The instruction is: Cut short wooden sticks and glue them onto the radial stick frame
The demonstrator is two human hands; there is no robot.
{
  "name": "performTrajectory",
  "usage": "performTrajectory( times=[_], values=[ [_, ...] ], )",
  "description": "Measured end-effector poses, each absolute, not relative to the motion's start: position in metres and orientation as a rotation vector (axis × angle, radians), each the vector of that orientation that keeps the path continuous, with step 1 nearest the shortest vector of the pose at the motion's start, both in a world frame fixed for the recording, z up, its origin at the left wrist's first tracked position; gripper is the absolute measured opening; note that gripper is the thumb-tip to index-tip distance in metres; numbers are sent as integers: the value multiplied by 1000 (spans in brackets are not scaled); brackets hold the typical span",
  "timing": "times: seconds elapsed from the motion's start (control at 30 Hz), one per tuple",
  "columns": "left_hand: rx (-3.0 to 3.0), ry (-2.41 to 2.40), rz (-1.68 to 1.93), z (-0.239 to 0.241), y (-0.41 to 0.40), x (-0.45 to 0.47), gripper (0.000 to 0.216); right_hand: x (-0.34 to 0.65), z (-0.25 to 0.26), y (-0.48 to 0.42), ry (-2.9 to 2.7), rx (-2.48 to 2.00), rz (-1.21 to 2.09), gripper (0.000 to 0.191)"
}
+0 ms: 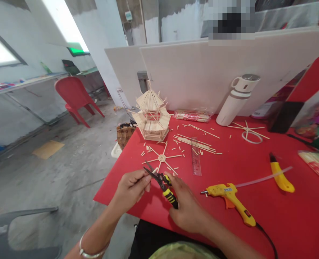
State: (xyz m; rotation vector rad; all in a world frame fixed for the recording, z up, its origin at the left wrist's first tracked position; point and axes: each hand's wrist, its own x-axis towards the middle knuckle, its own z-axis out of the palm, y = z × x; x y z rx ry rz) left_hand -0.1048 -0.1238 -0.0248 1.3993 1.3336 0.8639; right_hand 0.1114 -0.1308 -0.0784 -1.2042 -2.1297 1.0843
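Observation:
My right hand grips a pair of scissors with black-and-yellow handles, their blades apart and pointing left. Pinched in my left hand is a short wooden stick, its end right by the blades; I cannot tell whether they touch it. Just beyond my hands, a spoked stick frame lies flat on the red table. Behind it stands a pagoda model built of thin sticks. A clear ruler and a bundle of loose sticks lie to the right, among small cut pieces.
A yellow glue gun with a glue stick in its rear lies right of my hands, near a yellow-handled cutter. A white bottle, packaged sticks and a tape ring sit farther back, before a white board.

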Motion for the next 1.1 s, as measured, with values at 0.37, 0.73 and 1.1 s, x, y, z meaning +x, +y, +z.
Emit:
performTrajectory(
  times=[0.37, 0.73, 1.1],
  values=[
    [1678, 1461, 864, -14, -120, -93, 34, 110, -71, -133, -2078, -1327, 1159, 79],
    [1066, 1091, 712, -23, -114, -107, 34, 125, -71, -129, -2232, -1248, 1188, 94],
    [1230, 1329, 789, -17, -116, -94, 45, 128, -67, -137, -2077, -1332, 1421, 96]
  ],
)
